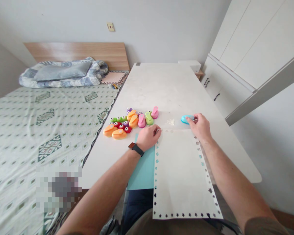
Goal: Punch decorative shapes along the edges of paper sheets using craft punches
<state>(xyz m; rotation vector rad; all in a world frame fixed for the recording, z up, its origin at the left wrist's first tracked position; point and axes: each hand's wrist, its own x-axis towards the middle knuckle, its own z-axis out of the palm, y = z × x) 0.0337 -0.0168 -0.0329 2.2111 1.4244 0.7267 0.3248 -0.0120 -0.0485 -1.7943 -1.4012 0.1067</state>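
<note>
A white paper sheet [181, 173] lies long across the table's near edge, with rows of small punched stars, hearts and flowers along its sides and bottom. My left hand [148, 137] is at its top left corner, fingertips pinching it. My right hand [198, 126] grips a small blue craft punch [187, 119] just above the sheet's top right corner. A teal paper sheet [143, 166] lies partly under the white one. Left of my left hand sits a cluster of several orange, red, pink, green and purple craft punches [128, 122].
The long white table [161, 85] has tiny white paper scraps [171, 121] between my hands. A patterned bed [49, 130] runs along its left side, with bedding [63, 73] at the headboard. White cabinets [235, 65] stand to the right.
</note>
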